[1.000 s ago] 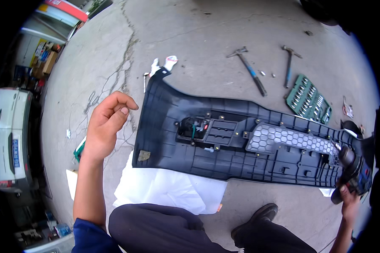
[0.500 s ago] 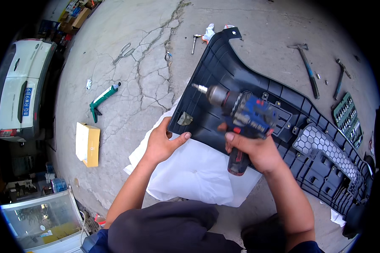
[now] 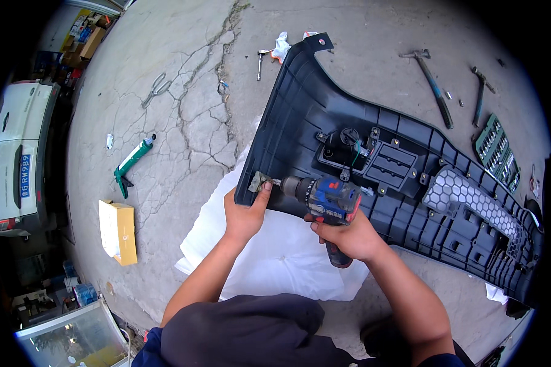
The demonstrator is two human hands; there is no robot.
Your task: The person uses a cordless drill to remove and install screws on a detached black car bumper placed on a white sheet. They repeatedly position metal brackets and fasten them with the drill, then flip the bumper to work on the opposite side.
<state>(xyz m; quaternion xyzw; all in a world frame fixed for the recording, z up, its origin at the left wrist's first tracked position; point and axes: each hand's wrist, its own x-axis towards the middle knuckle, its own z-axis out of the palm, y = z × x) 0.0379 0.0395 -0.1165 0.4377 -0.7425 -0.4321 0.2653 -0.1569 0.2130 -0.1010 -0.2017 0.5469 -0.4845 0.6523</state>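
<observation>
Concrete floor (image 3: 361,24) across the whole background, grey, a long crack from near twelve o'clock spreading into a web around ten. White van (image 3: 12,116) at nine o'clock, red rear lamp in view. Trim panel (image 3: 288,134), black plastic, ribbed side up, stretching from the middle of the view out to four o'clock, one narrow tip toward half past twelve; honeycomb mesh insert (image 3: 450,192) at three. White sheet (image 3: 275,257), crumpled, at six o'clock, partly beneath the panel. Green socket set case (image 3: 485,129), open, near three o'clock, beside the panel's far edge. Yellow box (image 3: 127,235) between eight and nine. Blue-handled hammer (image 3: 434,88) at two o'clock, second hammer (image 3: 480,101) just beside. Green-and-white caulking gun (image 3: 134,156) at nine. Cordless drill (image 3: 330,199), blue and black, close in at half past three, chuck toward nine. Right hand (image 3: 349,235) wrapped around the drill's grip. Left hand (image 3: 245,217) between seven and eight, pinching the panel's near corner, thumb on top, other fingers mostly hidden. Scissors (image 3: 155,92) at ten. Ratchet (image 3: 259,66) at twelve. Small metal plate (image 3: 256,181) on the panel's corner, partly under the thumb. Drill bit (image 3: 277,182) right by the thumb tip; contact with the plate impossible to tell.
</observation>
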